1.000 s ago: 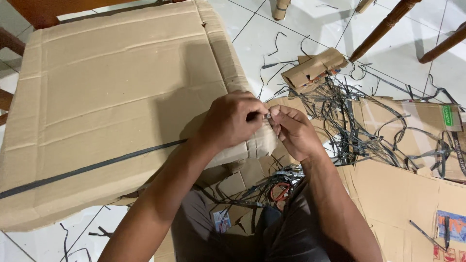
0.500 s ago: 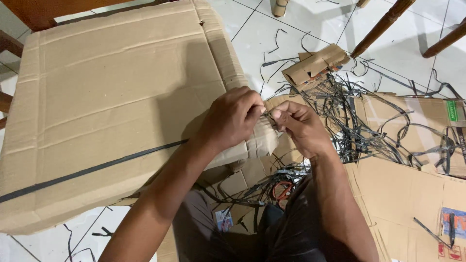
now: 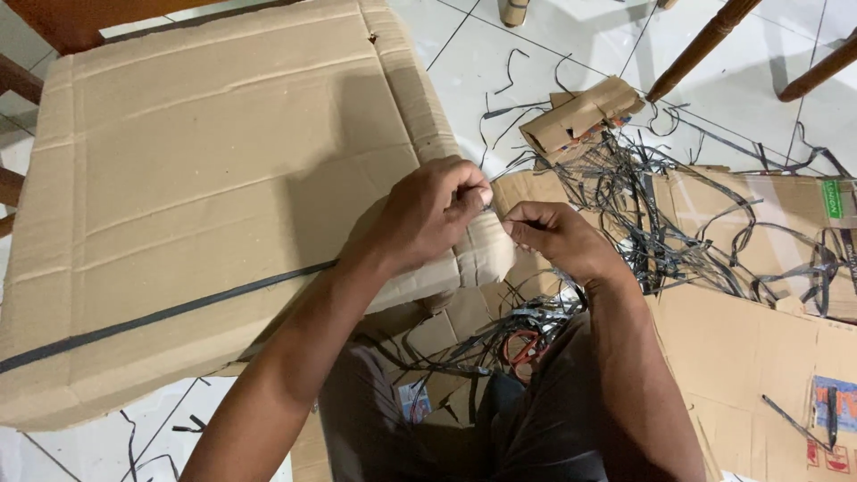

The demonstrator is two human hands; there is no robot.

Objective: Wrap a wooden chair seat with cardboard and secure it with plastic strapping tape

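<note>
Pinching: both hands, left hand (image 3: 428, 210) and right hand (image 3: 553, 236), clamped on thin strap at cardboard box (image 3: 205, 196) corner
Around: strap tangle (image 3: 661, 214), red scissors (image 3: 527, 344) on floor

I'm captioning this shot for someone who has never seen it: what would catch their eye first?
A big flattened cardboard box fills the left, crossed by a dark strap. At its right edge the left hand and right hand meet, fingers pinched together on something too small to make out. Right of them, a tangle of dark strips sprawls over the tiled floor.
</note>
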